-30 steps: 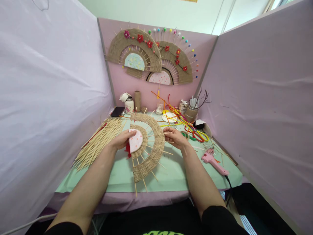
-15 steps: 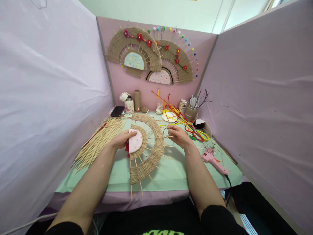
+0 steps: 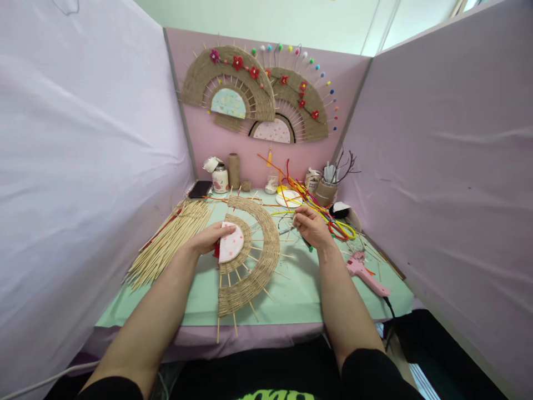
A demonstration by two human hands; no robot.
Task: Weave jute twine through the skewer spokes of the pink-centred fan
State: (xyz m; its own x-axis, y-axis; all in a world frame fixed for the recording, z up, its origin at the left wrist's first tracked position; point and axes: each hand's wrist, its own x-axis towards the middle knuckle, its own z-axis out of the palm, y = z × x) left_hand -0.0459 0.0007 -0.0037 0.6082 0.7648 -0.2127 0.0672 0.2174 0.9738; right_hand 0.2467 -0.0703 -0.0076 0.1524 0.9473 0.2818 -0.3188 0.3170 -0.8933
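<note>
My left hand grips a half-round woven fan at its flat side, the thumb on the white dotted centre piece. The fan stands on its side above the table, its twine bands woven over thin sticks that poke out past the rim. A bit of red shows beneath my left fingers. To the right of the fan, my right hand is raised with its fingertips pinched together; what they hold, if anything, is too small to make out. Under it, grey blades and a green handle, apparently scissors, are partly hidden.
A bundle of sticks and a phone are at left. Coloured pipe cleaners and a pink glue gun lie at right. Jars and a twine spool stand behind. Two finished fans hang on the back panel.
My right hand has moved away from the fan's rim, slightly up and to the right, uncovering the grey blades. In my left hand the fan has tilted a little.
</note>
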